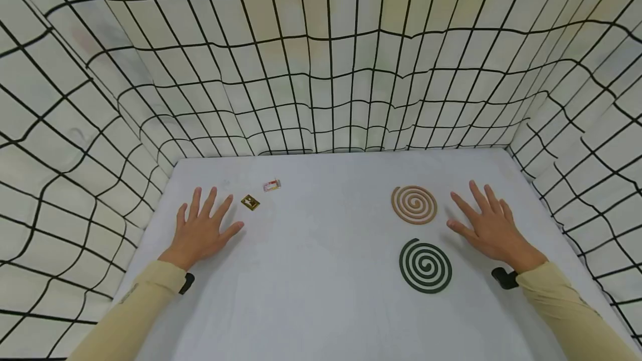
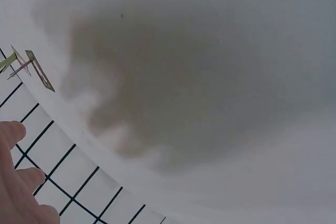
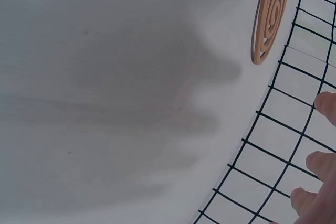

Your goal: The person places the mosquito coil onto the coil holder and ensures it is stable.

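Note:
My left hand (image 1: 199,233) is spread, palm down, over the left part of the white table. Just right of its fingers lie two small flat metal coil stands: a gold one (image 1: 250,202) and, further back, a pink-and-white one (image 1: 272,185). The left wrist view shows a thin prong rising from the gold stand (image 2: 40,71). On the right, my right hand (image 1: 494,233) has its fingers stretched out and holds nothing. Left of its fingertips lies a brown mosquito coil (image 1: 412,211). A dark green mosquito coil (image 1: 426,273) lies nearer me, below the brown one.
The white tabletop (image 1: 321,272) carries these items. White walls with black netting (image 1: 328,77) close in the back and both sides. Dark wrist straps (image 1: 504,278) show at both sleeve cuffs. Hand shadows fall on the cloth.

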`<state>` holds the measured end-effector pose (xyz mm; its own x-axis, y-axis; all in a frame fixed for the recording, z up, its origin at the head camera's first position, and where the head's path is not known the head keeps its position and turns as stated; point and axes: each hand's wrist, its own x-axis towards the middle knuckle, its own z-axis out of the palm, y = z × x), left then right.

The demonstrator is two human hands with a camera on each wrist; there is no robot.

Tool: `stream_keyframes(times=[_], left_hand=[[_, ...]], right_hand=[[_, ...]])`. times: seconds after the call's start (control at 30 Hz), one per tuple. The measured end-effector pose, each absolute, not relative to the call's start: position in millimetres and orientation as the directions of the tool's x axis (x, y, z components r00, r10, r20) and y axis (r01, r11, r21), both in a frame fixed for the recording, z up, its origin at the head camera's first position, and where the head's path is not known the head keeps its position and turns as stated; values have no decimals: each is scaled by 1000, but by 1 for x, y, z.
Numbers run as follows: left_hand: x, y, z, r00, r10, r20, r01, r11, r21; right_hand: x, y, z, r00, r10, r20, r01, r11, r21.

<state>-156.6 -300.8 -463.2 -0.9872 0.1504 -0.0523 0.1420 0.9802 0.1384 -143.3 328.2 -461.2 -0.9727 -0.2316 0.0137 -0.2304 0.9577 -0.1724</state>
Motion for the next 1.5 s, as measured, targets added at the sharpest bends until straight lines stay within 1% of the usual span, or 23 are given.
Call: stream_keyframes(times=[0.17,0.37,0.57,0.83,0.93,1.17,1.37,1.5], left_hand=[[-163,-301,-463,-983,171,-65,161,978,135],[-167,-308,-472,-971,226,-72,216,968,125],[-172,-310,-479,-964,248,-99,234,963,135],[-179,-303,-485,-953,276,-128,257,955,148],[-181,-301,-486,-949,284,-136,265,953,145],[-181,-299,-489,-946,291,-141,275,953,124],[-175,-300,-489,-946,291,-141,272,952,141],[-172,-299,-491,-946,294,-135,276,951,137]], right_hand=[[-141,327,-466,-970,-242,8,-239,952,-192],[-136,322,-474,-963,-270,8,-263,931,-253],[-130,316,-485,-956,-292,3,-279,913,-298],[-121,303,-488,-959,-276,-65,-220,869,-442],[-120,301,-491,-957,-280,-71,-218,862,-458],[-119,294,-494,-950,-306,-53,-251,857,-451],[-116,286,-489,-948,-305,-90,-216,824,-524],[-115,284,-489,-946,-313,-90,-220,819,-530]])
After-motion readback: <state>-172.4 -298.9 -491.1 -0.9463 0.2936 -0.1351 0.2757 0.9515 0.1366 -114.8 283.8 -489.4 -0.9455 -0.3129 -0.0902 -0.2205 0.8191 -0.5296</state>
